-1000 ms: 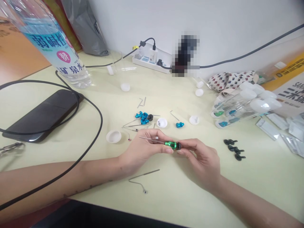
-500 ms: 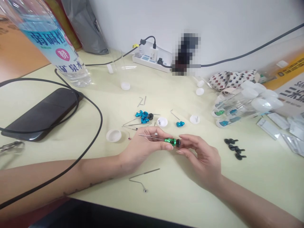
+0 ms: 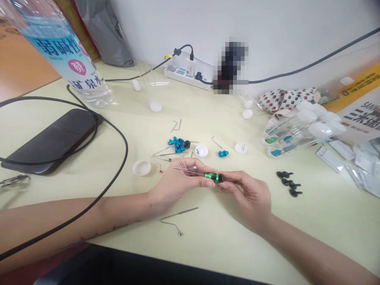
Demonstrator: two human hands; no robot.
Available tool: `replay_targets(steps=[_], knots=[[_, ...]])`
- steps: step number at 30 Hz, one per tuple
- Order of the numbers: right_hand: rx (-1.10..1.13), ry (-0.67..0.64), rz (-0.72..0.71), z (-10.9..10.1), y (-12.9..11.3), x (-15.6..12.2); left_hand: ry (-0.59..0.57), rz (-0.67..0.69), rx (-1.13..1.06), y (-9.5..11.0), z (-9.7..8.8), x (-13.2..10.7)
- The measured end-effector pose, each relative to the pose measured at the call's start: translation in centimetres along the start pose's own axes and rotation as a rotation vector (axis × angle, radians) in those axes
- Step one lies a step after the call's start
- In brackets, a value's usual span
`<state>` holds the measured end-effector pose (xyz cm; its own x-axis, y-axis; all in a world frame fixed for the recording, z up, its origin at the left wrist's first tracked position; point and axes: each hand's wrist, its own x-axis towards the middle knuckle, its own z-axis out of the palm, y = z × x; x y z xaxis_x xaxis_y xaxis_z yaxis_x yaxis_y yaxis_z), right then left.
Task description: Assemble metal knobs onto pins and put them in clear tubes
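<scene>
Your left hand [image 3: 176, 182] and right hand [image 3: 249, 198] pinch, between narrowly closed fingertips, a slim green-and-black steel-shafted tool [image 3: 214, 177], apparently a screwdriver.

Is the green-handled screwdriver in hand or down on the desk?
In hand: the green-handled screwdriver is pinched between the left hand and the right hand.

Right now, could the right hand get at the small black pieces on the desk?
Probably yes: nothing lies between the right hand and the small black pieces, though its fingers hold the green-handled screwdriver.
</scene>
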<state>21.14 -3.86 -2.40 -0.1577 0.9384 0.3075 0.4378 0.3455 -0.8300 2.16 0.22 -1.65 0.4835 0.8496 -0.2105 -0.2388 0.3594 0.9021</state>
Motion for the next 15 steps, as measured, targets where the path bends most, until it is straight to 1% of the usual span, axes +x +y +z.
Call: replay_targets(steps=[6, 15], knots=[[0.013, 0.041, -0.044, -0.04, -0.18, 0.02, 0.036, 0.017, 0.006, 0.0, 0.1, 0.06], [-0.024, 0.035, -0.039, -0.08, -0.04, -0.31, -0.019, 0.005, -0.008, 0.08, 0.09, -0.03]])
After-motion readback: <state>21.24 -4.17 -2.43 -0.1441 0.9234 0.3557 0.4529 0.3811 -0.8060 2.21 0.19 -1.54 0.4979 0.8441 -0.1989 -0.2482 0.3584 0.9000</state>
